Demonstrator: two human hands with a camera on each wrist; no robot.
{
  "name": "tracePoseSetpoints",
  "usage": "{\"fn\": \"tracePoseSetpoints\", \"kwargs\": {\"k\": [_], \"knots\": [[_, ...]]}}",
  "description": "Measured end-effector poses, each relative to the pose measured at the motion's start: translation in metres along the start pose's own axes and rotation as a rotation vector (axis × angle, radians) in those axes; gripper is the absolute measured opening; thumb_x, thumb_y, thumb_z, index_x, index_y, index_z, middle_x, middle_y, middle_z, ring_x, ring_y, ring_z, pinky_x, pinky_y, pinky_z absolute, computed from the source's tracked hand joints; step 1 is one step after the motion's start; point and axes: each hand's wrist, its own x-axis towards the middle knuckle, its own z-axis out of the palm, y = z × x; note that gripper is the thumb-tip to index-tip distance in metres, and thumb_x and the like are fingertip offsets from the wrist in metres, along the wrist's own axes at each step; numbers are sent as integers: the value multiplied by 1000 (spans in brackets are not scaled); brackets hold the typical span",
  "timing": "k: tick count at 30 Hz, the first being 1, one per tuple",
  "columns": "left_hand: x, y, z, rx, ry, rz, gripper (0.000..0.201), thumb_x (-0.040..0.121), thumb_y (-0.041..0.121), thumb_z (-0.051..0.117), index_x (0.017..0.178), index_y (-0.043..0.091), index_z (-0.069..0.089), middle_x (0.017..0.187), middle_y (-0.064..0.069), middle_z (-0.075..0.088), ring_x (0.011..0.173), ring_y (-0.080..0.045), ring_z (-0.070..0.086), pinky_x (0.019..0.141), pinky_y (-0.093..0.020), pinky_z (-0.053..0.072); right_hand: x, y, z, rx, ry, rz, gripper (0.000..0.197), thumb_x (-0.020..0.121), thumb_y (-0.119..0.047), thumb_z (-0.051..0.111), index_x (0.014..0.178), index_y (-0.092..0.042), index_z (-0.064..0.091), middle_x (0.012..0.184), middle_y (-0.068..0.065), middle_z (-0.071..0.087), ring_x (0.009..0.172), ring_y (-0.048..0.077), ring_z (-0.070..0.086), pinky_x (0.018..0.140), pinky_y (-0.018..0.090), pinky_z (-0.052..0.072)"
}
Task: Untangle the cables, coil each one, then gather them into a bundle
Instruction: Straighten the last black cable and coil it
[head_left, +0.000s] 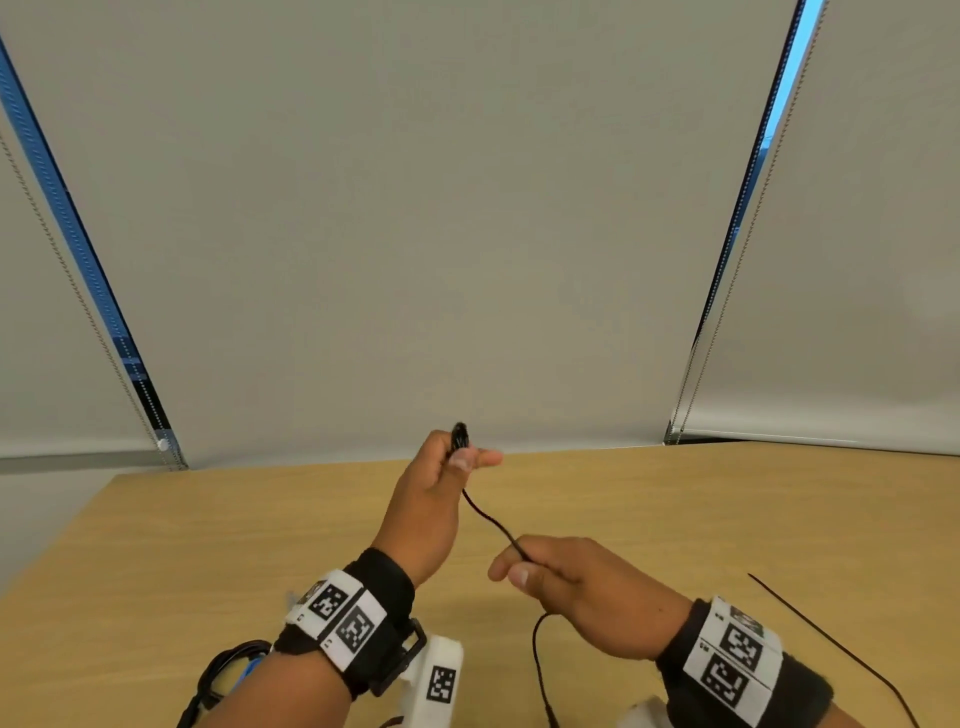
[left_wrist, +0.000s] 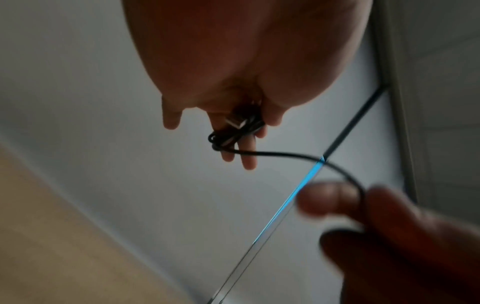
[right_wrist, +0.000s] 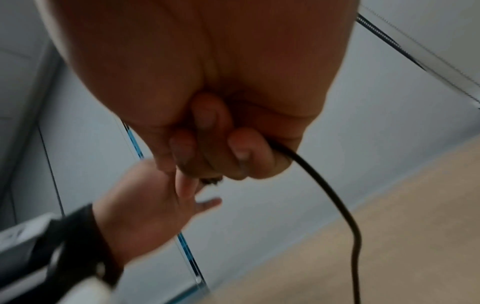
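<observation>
Nearest, the right hand (head_left: 587, 592) pinched a thin black cable (head_left: 493, 522), its tail hanging toward the table (head_left: 208, 519). Farther out, the raised left hand (head_left: 431, 499) gripped the cable's small, tight coil (head_left: 460, 435), a slack strand joining both hands.

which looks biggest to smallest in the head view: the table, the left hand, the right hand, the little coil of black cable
1. table, largest by far.
2. left hand and right hand: they look alike, and the right is nearer the camera, so no ranking.
3. coil of black cable, smallest, pinched in the left hand.
</observation>
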Motion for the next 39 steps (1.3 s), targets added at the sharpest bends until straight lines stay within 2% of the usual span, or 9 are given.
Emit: {"fn": "tracePoseSetpoints", "kwargs": {"k": [4, 9, 13, 18, 22, 26, 31, 35, 39], "knots": [[-14, -10, 11, 129, -211, -57, 27, 102, 44, 41, 91, 24, 56, 86, 4, 74, 92, -17, 68, 87, -45, 49, 1, -13, -26, -57, 157, -114, 27, 104, -41, 43, 100, -30, 68, 89, -30, 65, 78, -8, 58, 70, 7, 41], [-29, 2, 22, -184, -407, -106, 36, 106, 39, 35, 92, 19, 61, 67, -6, 63, 91, -27, 73, 84, -19, 49, 11, -3, -37, 119, 367, -56, 19, 105, -26, 47, 96, -30, 63, 98, -2, 64, 66, 7, 61, 60, 26, 51], [-27, 11, 25, -274, -329, -100, 24, 101, 37, 46, 88, 21, 59, 63, -1, 51, 77, -23, 67, 87, -29, 45, 16, -4, -30, 248, 431, -61, 19, 106, -29, 42, 95, -26, 57, 86, -1, 69, 54, 15, 57, 53, 30, 48], [-26, 17, 28, -439, -216, -97, 26, 99, 35, 49, 84, 17, 61, 61, -3, 47, 68, -24, 61, 79, -31, 51, 27, -13, -19, 303, 467, -110, 21, 109, -26, 38, 93, -20, 50, 70, -2, 57, 49, 26, 57, 47, 24, 41], [-29, 23, 28, -563, -192, -140, 30, 103, 33, 50, 84, 13, 62, 60, -5, 45, 62, -24, 58, 78, -33, 54, 33, -19, -18, 339, 489, -97, 23, 108, -27, 39, 91, -17, 51, 63, -12, 50, 48, 9, 49, 45, 18, 40], [-28, 26, 22, -567, -183, -139, 31, 103, 31, 47, 83, 11, 61, 59, -5, 45, 61, -24, 57, 74, -31, 53, 37, -24, -20, 415, 444, -92, 24, 108, -28, 39, 94, -13, 52, 67, 1, 49, 48, 22, 52, 46, 22, 41], [-27, 24, 16, -552, -184, -143, 30, 98, 36, 51, 82, 13, 61, 63, -9, 45, 60, -25, 56, 75, -31, 52, 38, -24, -22, 545, 355, -88, 25, 107, -28, 41, 93, -12, 53, 64, -5, 55, 43, 10, 51, 42, 19, 33], [-27, 21, 12, -613, -188, -158, 31, 98, 38, 54, 86, 10, 60, 60, -8, 45, 63, -28, 60, 79, -36, 51, 38, -14, -26, 600, 342, -48, 28, 105, -34, 48, 89, -15, 60, 76, 2, 62, 46, 12, 41, 45, 26, 28], [-23, 23, 12, -691, -145, -145, 27, 98, 36, 56, 87, 12, 63, 58, -7, 47, 67, -30, 64, 81, -37, 54, 38, 0, -25, 618, 361, 18, 30, 103, -35, 50, 87, -13, 62, 67, -4, 54, 48, 12, 33, 47, 27, 25]]}}
